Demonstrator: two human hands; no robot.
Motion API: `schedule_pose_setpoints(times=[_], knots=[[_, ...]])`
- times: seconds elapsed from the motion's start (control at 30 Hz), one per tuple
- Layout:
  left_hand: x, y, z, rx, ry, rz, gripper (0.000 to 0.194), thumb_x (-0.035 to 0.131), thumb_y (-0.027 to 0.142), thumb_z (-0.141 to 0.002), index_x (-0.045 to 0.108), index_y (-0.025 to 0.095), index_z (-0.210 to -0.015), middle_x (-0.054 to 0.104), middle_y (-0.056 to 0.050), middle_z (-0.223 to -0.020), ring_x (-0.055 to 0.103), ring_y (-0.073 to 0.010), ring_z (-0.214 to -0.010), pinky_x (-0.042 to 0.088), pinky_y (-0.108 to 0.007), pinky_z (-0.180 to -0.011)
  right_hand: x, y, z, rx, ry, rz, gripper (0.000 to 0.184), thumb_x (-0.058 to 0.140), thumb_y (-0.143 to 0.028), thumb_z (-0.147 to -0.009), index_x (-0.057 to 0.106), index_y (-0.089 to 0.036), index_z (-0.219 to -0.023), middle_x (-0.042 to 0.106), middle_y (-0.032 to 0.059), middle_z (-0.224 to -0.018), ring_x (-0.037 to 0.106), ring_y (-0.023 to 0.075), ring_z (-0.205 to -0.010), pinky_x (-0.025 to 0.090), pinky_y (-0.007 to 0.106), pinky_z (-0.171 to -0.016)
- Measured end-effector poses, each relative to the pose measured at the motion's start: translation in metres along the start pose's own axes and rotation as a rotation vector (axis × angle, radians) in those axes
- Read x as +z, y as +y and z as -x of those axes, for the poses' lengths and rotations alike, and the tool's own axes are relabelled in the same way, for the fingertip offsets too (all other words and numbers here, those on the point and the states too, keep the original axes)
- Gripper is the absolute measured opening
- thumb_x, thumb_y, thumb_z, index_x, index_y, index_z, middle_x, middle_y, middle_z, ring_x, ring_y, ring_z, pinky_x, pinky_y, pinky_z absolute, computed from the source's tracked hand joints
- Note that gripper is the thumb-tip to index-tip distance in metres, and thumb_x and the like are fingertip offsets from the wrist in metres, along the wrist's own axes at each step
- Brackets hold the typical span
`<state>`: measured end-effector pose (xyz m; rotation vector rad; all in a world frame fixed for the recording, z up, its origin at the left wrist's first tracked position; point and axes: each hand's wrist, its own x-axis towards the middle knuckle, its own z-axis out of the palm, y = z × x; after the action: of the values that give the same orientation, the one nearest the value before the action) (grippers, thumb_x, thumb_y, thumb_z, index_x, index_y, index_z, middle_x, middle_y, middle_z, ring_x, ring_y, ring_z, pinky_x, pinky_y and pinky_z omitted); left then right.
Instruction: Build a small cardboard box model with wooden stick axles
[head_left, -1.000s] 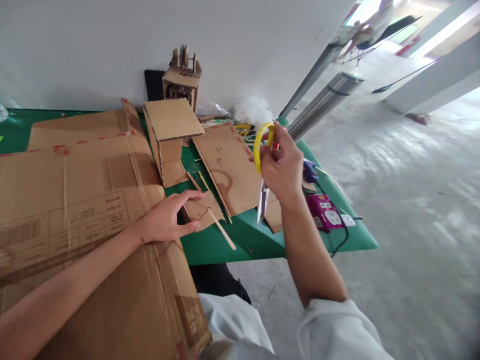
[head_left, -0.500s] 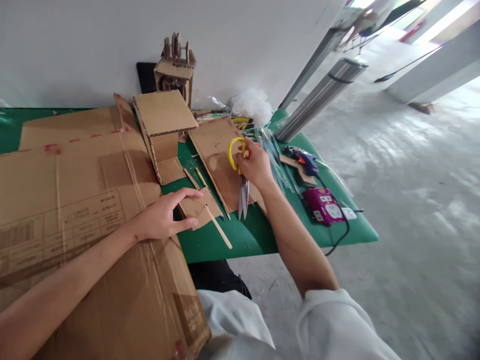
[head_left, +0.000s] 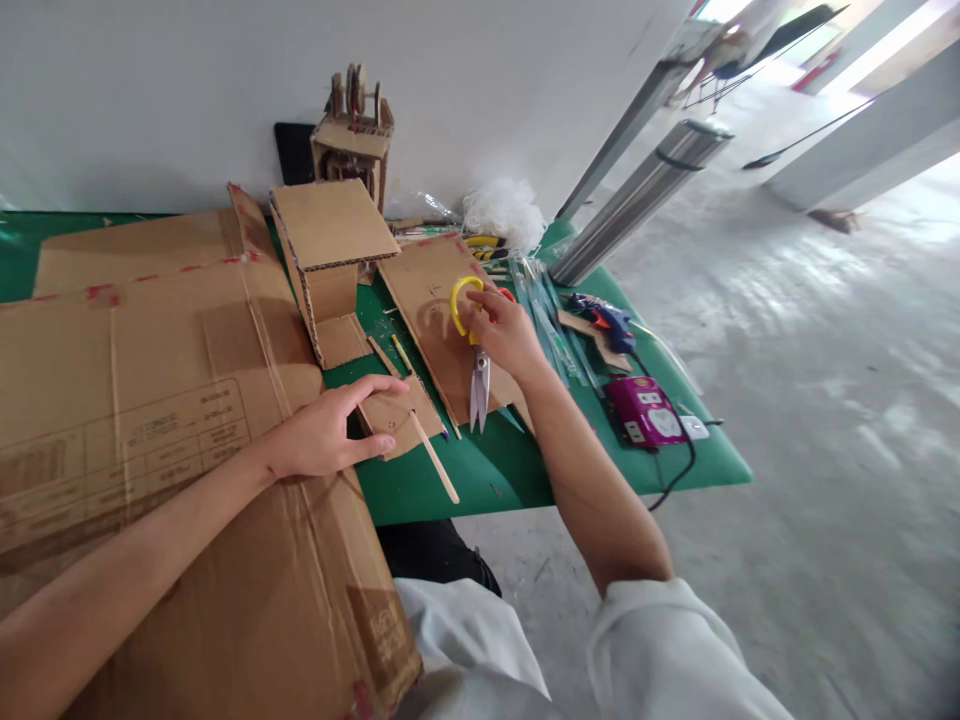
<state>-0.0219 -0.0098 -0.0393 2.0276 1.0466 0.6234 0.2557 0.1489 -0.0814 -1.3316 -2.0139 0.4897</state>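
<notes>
My right hand [head_left: 504, 332] grips a pair of scissors [head_left: 480, 385] by the yellow and red handles. The blades point down toward me over a flat cardboard sheet [head_left: 420, 285], slightly parted. My left hand [head_left: 330, 430] lies with thumb and fingers apart, partly on the big cardboard box. Its fingertips reach the left side of a small cardboard piece [head_left: 401, 435]. From a hole in that piece a thin wooden stick [head_left: 436, 462] slants out to the right. A pen with a purple tip lies beside it, partly hidden.
A large cardboard box [head_left: 172, 400] covers the left of the green table [head_left: 480, 480]. Behind stand a folded cardboard frame [head_left: 337, 225] and a cardboard mechanism [head_left: 352, 135]. On the right lie a glue gun [head_left: 611, 318], a purple power socket [head_left: 649, 412] with cable, and clear glue sticks.
My right hand has shifted slightly left and a little downward with the scissors. My left hand stays in place, and the wooden stick's near end has moved slightly.
</notes>
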Motion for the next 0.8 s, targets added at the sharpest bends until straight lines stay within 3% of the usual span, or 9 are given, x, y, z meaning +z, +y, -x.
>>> schedule_pose_setpoints(times=[0.07, 0.13, 0.3, 0.43, 0.57, 0.8], knots=[[-0.001, 0.000, 0.000, -0.002, -0.001, 0.007, 0.056, 0.066, 0.042, -0.091, 0.046, 0.027, -0.141, 0.056, -0.008, -0.146, 0.053, -0.0269, -0.136, 0.042, -0.044, -0.116, -0.006, -0.004, 0.002, 0.017, 0.066, 0.048, 0.037, 0.048, -0.031, -0.090, 0.069, -0.020, -0.119, 0.063, 0.0129, -0.138, 0.056, 0.0305, -0.133, 0.045, 0.054, -0.111], [-0.001, 0.001, 0.000, -0.007, -0.008, 0.007, 0.056, 0.066, 0.042, -0.090, 0.046, 0.027, -0.140, 0.056, -0.007, -0.145, 0.054, -0.0268, -0.135, 0.044, -0.043, -0.114, -0.015, -0.006, 0.005, -0.037, 0.044, 0.127, 0.037, 0.047, -0.019, -0.086, 0.071, -0.018, -0.114, 0.064, 0.0138, -0.137, 0.059, 0.0308, -0.130, 0.047, 0.052, -0.109], [-0.003, 0.002, 0.002, -0.035, -0.045, -0.001, 0.054, 0.065, 0.032, -0.086, 0.048, 0.029, -0.137, 0.060, -0.006, -0.138, 0.061, -0.0264, -0.123, 0.052, -0.040, -0.102, -0.047, 0.007, 0.008, -0.385, -0.368, 0.351, 0.060, 0.047, -0.002, -0.074, 0.066, -0.015, -0.129, 0.063, 0.0123, -0.140, 0.052, 0.0294, -0.137, 0.043, 0.048, -0.114], [-0.001, -0.001, 0.004, -0.072, -0.040, 0.029, 0.059, 0.059, 0.023, -0.083, 0.044, 0.029, -0.140, 0.056, -0.007, -0.141, 0.057, -0.0292, -0.128, 0.053, -0.041, -0.100, -0.061, 0.011, 0.003, -0.481, -0.486, 0.583, 0.073, 0.044, 0.003, -0.078, 0.050, -0.019, -0.148, 0.050, 0.0095, -0.154, 0.041, 0.0344, -0.145, 0.041, 0.055, -0.110], [-0.002, -0.001, 0.004, -0.092, -0.062, 0.106, 0.061, 0.052, 0.017, -0.082, 0.042, 0.031, -0.140, 0.050, -0.007, -0.147, 0.050, -0.0309, -0.137, 0.053, -0.041, -0.098, -0.060, 0.009, -0.010, -0.597, -0.567, 0.680, 0.065, 0.044, 0.001, -0.084, 0.052, -0.022, -0.144, 0.052, 0.0080, -0.153, 0.044, 0.0345, -0.141, 0.042, 0.050, -0.099], [-0.005, 0.000, 0.001, -0.066, -0.045, 0.159, 0.055, 0.057, 0.022, -0.084, 0.045, 0.025, -0.138, 0.059, -0.009, -0.133, 0.061, -0.0275, -0.118, 0.052, -0.041, -0.097, -0.064, 0.017, -0.027, -0.858, -0.576, 0.757, 0.046, 0.047, -0.006, -0.088, 0.057, -0.016, -0.132, 0.063, 0.0132, -0.139, 0.051, 0.0314, -0.130, 0.035, 0.041, -0.090]])
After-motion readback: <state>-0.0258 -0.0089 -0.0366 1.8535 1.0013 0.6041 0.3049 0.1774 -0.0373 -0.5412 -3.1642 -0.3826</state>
